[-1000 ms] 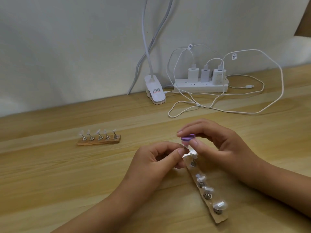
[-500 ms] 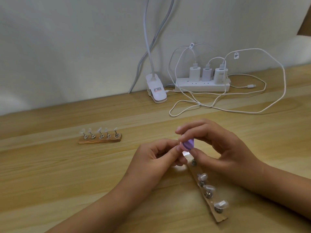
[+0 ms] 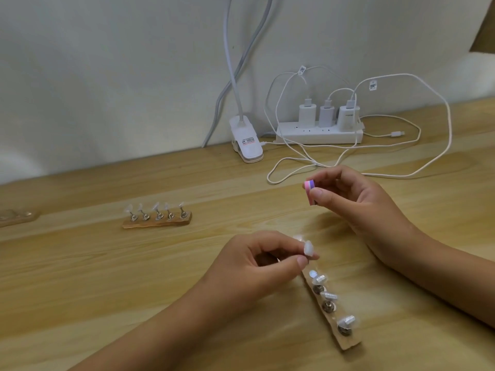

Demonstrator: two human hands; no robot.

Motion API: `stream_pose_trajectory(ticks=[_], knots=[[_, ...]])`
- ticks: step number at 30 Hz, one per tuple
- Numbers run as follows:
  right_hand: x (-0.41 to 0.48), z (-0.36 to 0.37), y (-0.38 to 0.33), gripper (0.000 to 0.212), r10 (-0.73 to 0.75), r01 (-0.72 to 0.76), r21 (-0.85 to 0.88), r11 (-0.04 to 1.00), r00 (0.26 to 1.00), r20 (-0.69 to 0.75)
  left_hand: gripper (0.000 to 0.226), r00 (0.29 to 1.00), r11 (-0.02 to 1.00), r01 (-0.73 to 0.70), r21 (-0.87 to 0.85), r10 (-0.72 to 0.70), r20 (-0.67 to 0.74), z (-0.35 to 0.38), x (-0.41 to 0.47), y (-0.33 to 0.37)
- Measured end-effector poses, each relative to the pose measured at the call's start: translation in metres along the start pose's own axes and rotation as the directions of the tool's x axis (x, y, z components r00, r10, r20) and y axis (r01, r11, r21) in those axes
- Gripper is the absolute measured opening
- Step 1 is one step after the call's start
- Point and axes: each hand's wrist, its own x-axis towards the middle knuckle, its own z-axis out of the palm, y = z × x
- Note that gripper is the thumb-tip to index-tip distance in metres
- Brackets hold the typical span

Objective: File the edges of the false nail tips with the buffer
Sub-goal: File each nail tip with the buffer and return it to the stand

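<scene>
Looking down from the head view, what has the right hand got?

It pinches a small pink-and-purple buffer block between thumb and fingertips, raised above the worktop, fingers curled.

And the left hand?

Its thumb and fingers are curled in, pinching a clear false nail tip. The tip sits just over the far end of the near wooden holder strip, well apart from the buffer block.

What else is on that strip?

Three more clear tips on small metal stands, in a row running towards the near right.

Anything farther off?

A second wooden strip with five tips lies to the far left. A white lamp clip and a power strip with three chargers and looping cables sit by the wall.
</scene>
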Motion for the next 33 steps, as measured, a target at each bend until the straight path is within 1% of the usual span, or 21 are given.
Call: stream_pose_trajectory(ticks=[2, 5, 8, 13, 16, 20, 22, 24, 28, 30, 32, 33], knots=[[0.000, 0.000, 0.000, 0.039, 0.003, -0.003, -0.011, 1.000, 1.000, 0.002, 0.013, 0.999, 1.000, 0.002, -0.018, -0.001, 0.054, 0.001, 0.000, 0.000], [0.000, 0.001, 0.002, 0.034, 0.020, -0.020, -0.024, 1.000, 1.000, 0.017, 0.015, 0.998, 1.000, 0.013, 0.019, -0.014, 0.065, 0.002, 0.003, -0.002], [0.001, 0.003, 0.003, 0.027, 0.035, -0.034, -0.030, 0.999, 0.998, 0.042, 0.016, 0.998, 0.995, 0.012, 0.098, -0.017, 0.052, 0.005, 0.005, -0.002], [0.001, 0.003, 0.005, 0.021, 0.041, -0.038, -0.044, 0.998, 0.997, 0.069, 0.019, 0.996, 0.965, -0.017, 0.262, -0.006, 0.085, 0.008, 0.008, -0.004], [0.001, 0.003, 0.005, 0.022, 0.042, -0.040, -0.037, 0.999, 0.996, 0.077, 0.020, 0.998, 0.946, -0.055, 0.319, 0.038, 0.059, 0.009, 0.006, -0.005], [0.001, 0.003, 0.005, 0.023, 0.040, -0.038, -0.031, 0.999, 0.996, 0.084, 0.017, 0.988, 0.889, -0.126, 0.441, 0.151, -0.023, 0.004, -0.001, -0.004], [0.001, 0.002, 0.005, 0.023, 0.040, -0.038, -0.030, 0.999, 0.996, 0.076, 0.010, 0.987, 0.888, -0.126, 0.442, 0.159, -0.038, 0.000, -0.004, -0.004], [0.001, 0.002, 0.005, 0.024, 0.037, -0.035, -0.032, 0.999, 0.997, 0.068, 0.008, 0.991, 0.901, -0.118, 0.419, 0.136, -0.015, 0.000, -0.006, -0.003], [-0.001, 0.003, 0.003, 0.027, 0.034, -0.032, -0.024, 0.999, 0.997, 0.070, 0.010, 1.000, 0.961, -0.001, 0.278, -0.006, 0.026, 0.006, -0.008, 0.000], [-0.001, 0.003, 0.003, 0.028, 0.040, -0.039, -0.016, 0.999, 0.997, 0.071, 0.011, 0.999, 0.960, 0.022, 0.278, -0.034, 0.038, 0.009, -0.007, 0.000], [0.000, 0.004, 0.002, 0.026, 0.066, -0.068, 0.047, 0.997, 0.997, 0.051, 0.014, 0.999, 0.957, 0.033, 0.288, -0.039, 0.016, 0.011, -0.007, 0.000], [0.001, 0.004, 0.002, 0.024, 0.097, -0.101, 0.119, 0.988, 0.995, 0.038, 0.013, 0.999, 0.960, 0.048, 0.277, -0.051, 0.004, 0.012, -0.006, 0.000]])
